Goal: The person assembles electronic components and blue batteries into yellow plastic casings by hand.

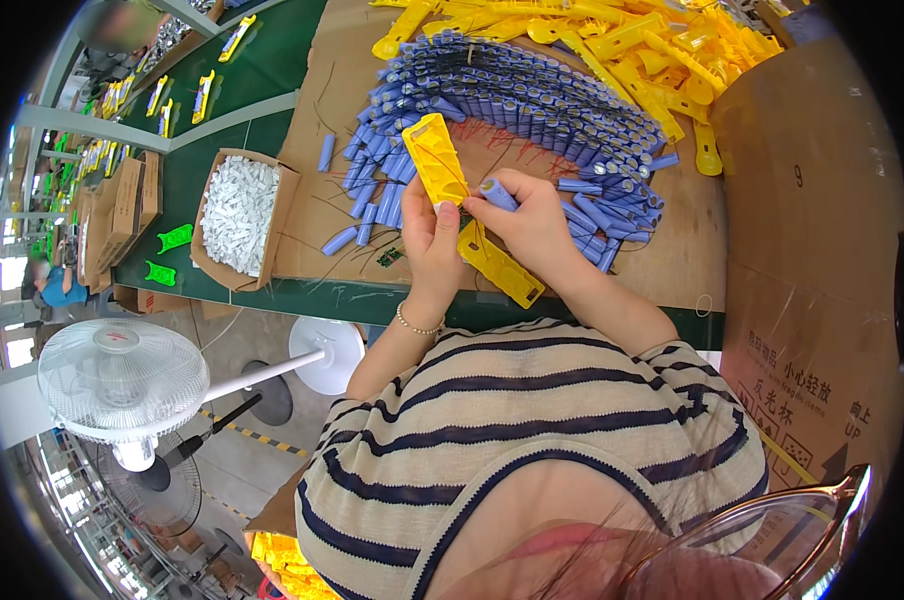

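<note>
Over the workbench, my left hand (pixel 432 245) pinches a long yellow plastic housing (pixel 432 152) near its lower end. Between the fingers of my right hand (pixel 534 225) is a blue cylindrical battery cell (pixel 498 195), close beside that housing. A second yellow housing (pixel 507 270) lies just below my hands, near the bench's front edge. Beyond them spreads a large pile of blue battery cells (pixel 492 105), with thin red and black wires among them. Several loose cells (pixel 365 225) lie by my left hand. A small green circuit board (pixel 389 257) sits to the left of my wrist.
Yellow housings (pixel 662 50) are heaped at the far right. A carton of small white parts (pixel 240 215) stands on the left, beside two bright green pieces (pixel 175 238). A tall cardboard box (pixel 812 200) borders the right side. A white fan (pixel 122 380) stands at lower left.
</note>
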Available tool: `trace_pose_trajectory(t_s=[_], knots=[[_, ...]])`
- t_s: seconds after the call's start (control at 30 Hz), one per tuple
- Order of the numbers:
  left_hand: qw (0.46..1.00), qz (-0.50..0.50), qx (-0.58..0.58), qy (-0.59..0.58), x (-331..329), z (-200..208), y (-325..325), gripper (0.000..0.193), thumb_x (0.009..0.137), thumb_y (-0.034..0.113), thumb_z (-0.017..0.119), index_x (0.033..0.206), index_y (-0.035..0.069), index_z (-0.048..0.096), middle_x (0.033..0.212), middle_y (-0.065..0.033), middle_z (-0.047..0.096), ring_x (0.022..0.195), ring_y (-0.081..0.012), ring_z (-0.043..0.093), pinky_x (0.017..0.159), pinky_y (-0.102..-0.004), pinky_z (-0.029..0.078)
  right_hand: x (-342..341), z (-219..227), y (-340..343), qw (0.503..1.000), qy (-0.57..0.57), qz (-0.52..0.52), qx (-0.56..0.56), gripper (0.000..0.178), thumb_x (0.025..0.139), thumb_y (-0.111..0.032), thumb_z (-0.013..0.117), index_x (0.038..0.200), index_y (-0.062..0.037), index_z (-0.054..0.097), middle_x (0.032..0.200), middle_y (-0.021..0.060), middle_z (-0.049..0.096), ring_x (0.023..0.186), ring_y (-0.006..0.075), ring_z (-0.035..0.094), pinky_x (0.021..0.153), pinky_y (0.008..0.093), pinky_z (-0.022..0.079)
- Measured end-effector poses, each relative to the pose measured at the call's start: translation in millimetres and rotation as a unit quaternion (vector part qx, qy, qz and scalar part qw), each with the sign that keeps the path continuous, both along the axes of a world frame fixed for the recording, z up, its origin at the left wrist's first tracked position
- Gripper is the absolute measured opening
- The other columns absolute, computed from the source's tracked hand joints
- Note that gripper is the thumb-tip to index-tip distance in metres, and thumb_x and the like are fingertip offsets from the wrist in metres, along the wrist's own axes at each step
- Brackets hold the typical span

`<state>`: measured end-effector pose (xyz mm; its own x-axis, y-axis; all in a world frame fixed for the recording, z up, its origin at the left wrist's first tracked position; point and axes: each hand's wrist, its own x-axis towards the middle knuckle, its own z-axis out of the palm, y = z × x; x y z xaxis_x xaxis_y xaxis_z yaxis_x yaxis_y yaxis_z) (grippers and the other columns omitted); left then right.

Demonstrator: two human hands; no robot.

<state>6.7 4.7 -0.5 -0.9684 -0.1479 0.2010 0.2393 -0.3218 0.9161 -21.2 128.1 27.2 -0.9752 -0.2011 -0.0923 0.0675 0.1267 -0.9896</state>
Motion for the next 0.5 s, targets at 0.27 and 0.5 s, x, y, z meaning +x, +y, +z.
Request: trace_pose_trajectory(t_s=[0.27,0.5], knots=[[0.982,0.073,0.173,-0.032,-6.0,18.2,9.3,0.044,0.091,0.004,0.049,0.131,-0.002,0.031,0.122,-0.0133,0.049,0.110,-0.0196,0.050,0.098,-0.0334,0.038,7.3,4.2,-10.0,0.982,0.188,0.015,0.032,0.025,0.077,-0.011,0.067,0.098,-0.0012,0.058,0.089,0.0148,0.059,0.082,0.0282,0.060,0.071,0.0349,0.047],[0.986,0.068,0.147,-0.030,-9.3,27.6,6.3,0.046,0.091,0.006,0.051,0.132,-0.001,0.031,0.125,-0.0136,0.048,0.112,-0.0198,0.050,0.099,-0.0337,0.037,-4.5,17.4,5.0,0.966,0.218,0.122,0.073,0.036,0.076,-0.016,0.069,0.107,-0.0019,0.057,0.107,0.0144,0.062,0.100,0.0266,0.061,0.087,0.0329,0.046]])
